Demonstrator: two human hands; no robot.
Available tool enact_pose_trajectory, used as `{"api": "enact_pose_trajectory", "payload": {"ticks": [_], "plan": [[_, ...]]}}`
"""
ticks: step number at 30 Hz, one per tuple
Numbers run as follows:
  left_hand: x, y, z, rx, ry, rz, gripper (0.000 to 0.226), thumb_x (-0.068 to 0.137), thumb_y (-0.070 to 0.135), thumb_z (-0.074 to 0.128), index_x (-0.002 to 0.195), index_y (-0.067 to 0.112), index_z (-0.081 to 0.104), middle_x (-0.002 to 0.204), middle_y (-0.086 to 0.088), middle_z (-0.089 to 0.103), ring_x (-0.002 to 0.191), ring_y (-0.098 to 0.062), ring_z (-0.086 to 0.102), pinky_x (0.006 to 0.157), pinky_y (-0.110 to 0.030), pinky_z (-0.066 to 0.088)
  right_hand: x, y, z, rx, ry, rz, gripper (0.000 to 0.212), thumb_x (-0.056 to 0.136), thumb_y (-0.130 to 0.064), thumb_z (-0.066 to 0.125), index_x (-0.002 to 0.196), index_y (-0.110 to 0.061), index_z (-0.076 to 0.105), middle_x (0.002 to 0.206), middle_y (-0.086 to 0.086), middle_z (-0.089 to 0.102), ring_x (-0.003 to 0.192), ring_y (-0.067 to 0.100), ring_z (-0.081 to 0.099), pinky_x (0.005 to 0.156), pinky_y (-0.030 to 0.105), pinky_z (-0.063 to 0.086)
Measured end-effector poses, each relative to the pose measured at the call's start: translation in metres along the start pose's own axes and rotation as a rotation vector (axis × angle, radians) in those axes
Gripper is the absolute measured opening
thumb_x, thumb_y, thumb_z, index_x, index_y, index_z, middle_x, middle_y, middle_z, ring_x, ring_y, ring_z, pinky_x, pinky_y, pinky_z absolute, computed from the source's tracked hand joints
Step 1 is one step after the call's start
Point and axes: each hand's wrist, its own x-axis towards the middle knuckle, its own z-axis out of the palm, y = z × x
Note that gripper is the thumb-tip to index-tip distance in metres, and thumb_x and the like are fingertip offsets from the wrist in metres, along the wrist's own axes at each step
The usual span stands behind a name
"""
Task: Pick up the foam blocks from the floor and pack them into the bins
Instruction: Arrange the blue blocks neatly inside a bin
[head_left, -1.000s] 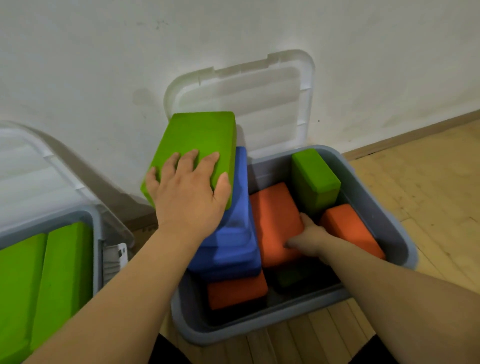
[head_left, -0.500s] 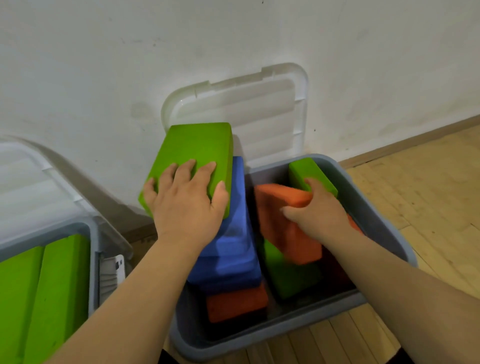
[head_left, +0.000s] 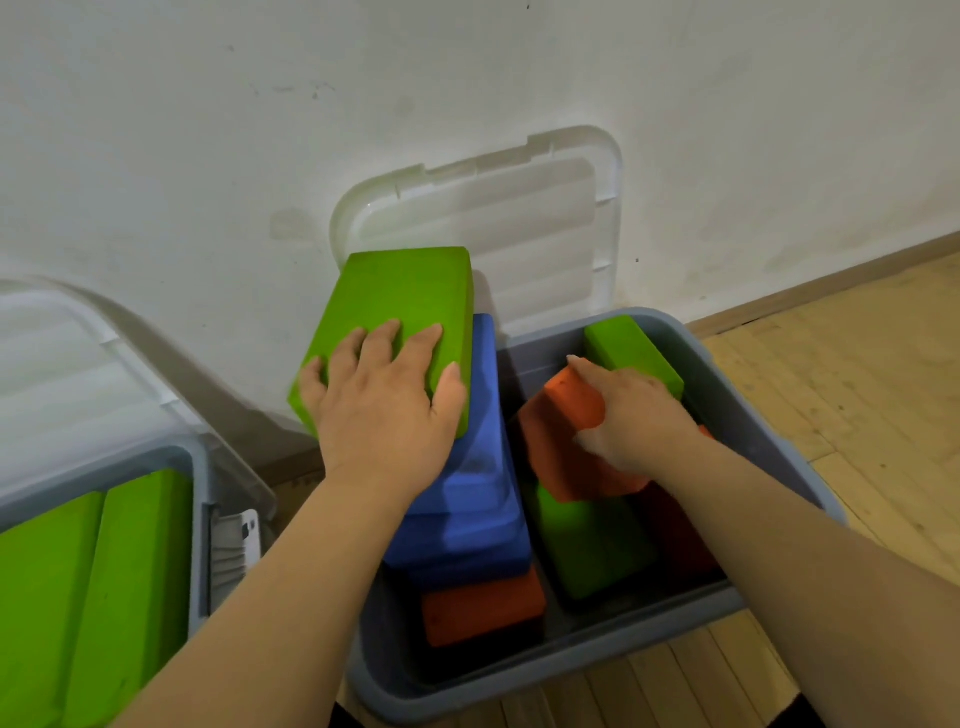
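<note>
Orange block (head_left: 566, 431) now tilted higher beside blue stack (head_left: 467, 509)

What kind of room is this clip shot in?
Probably a home or studio room, in a corner used for storage. A plain white wall meets a light wood floor at a baseboard, and two grey bins with clear lids hold foam blocks. No furniture shows.

You're looking at a wooden floor (head_left: 857, 374) running up to a white wall. Two grey bins rest on it: one (head_left: 769, 415) in front of you, the other (head_left: 200, 519) at your left, apart. Their clear lids lean against the wall.
</note>
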Motion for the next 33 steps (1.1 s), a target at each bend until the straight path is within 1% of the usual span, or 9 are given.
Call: {"api": "enact_pose_trajectory", "payload": {"ticks": [6,10,15,20,22,24,27,30,33], "plan": [[-0.001,-0.002,0.000,0.009,0.006,0.010,0.062,0.093,0.063,0.025,0.143,0.042,0.054,0.151,-0.001,0.051,0.142,-0.031,0.040,0.114,-0.060,0.025,0.009,-0.017,-0.018,-0.013,0.153,-0.075,0.093,0.076,-0.024,0.077,0.157,-0.038,0.034,0.140,0.004,0.060,0.129,0.032,0.052,0.102,0.040,0.048],[0.001,-0.004,0.001,0.007,0.002,0.030,0.061,0.093,0.063,0.026,0.143,0.041,0.053,0.151,-0.002,0.051,0.142,-0.032,0.040,0.113,-0.061,0.026,0.025,-0.026,-0.004,0.018,0.238,-0.092,0.079,0.080,-0.036,0.079,0.151,-0.034,0.046,0.140,0.001,0.062,0.127,0.033,0.053,0.105,0.039,0.041],[0.000,-0.010,0.001,0.006,-0.001,0.049,0.060,0.095,0.064,0.026,0.144,0.042,0.052,0.152,-0.001,0.050,0.141,-0.031,0.040,0.113,-0.061,0.026,0.048,-0.015,0.026,0.112,0.345,0.068,0.055,0.089,-0.054,0.070,0.135,-0.025,0.063,0.127,0.010,0.067,0.116,0.036,0.061,0.096,0.043,0.050],[-0.001,-0.017,0.000,-0.006,-0.007,0.070,0.061,0.096,0.064,0.024,0.145,0.041,0.050,0.152,-0.002,0.049,0.141,-0.032,0.039,0.112,-0.061,0.027,0.047,-0.008,0.028,0.088,0.221,0.032,0.058,0.097,-0.054,0.058,0.147,-0.025,0.054,0.152,0.016,0.047,0.140,0.034,0.043,0.116,0.042,0.034],[-0.001,-0.019,-0.001,-0.015,0.003,0.070,0.060,0.095,0.064,0.026,0.144,0.041,0.052,0.151,-0.002,0.050,0.141,-0.032,0.040,0.111,-0.061,0.027,0.029,-0.009,0.021,0.119,0.318,-0.035,0.053,0.093,-0.049,0.064,0.141,-0.027,0.060,0.142,0.009,0.056,0.131,0.030,0.051,0.111,0.043,0.041],[-0.001,-0.020,0.000,-0.031,0.019,0.066,0.060,0.095,0.065,0.027,0.143,0.040,0.055,0.149,-0.002,0.052,0.139,-0.033,0.041,0.111,-0.061,0.028,0.006,-0.008,0.004,0.157,0.370,-0.058,0.025,0.088,-0.043,0.068,0.109,-0.028,0.071,0.110,-0.003,0.067,0.104,0.021,0.062,0.086,0.038,0.051],[-0.001,-0.021,0.001,-0.059,0.042,0.066,0.060,0.094,0.064,0.030,0.140,0.038,0.058,0.147,-0.003,0.054,0.138,-0.035,0.043,0.110,-0.061,0.028,-0.020,0.001,-0.013,0.136,-0.057,0.077,0.024,0.088,-0.047,0.072,0.081,-0.023,0.069,0.082,-0.004,0.068,0.080,0.015,0.064,0.063,0.032,0.046],[-0.001,-0.020,0.003,-0.067,0.044,0.060,0.059,0.094,0.063,0.032,0.139,0.036,0.060,0.146,-0.004,0.055,0.137,-0.035,0.044,0.110,-0.061,0.028,-0.027,0.023,0.022,-0.153,-0.531,0.134,0.043,0.090,-0.046,0.070,0.128,-0.027,0.067,0.122,0.000,0.070,0.109,0.017,0.064,0.084,0.029,0.050],[-0.001,-0.016,0.005,-0.068,0.059,0.045,0.057,0.094,0.063,0.035,0.137,0.036,0.061,0.145,-0.004,0.056,0.136,-0.035,0.044,0.111,-0.060,0.027,-0.018,0.040,0.067,-0.118,-0.607,0.212,0.083,0.093,-0.037,0.069,0.161,-0.021,0.025,0.144,0.011,0.058,0.125,0.025,0.059,0.099,0.027,0.046]]}}
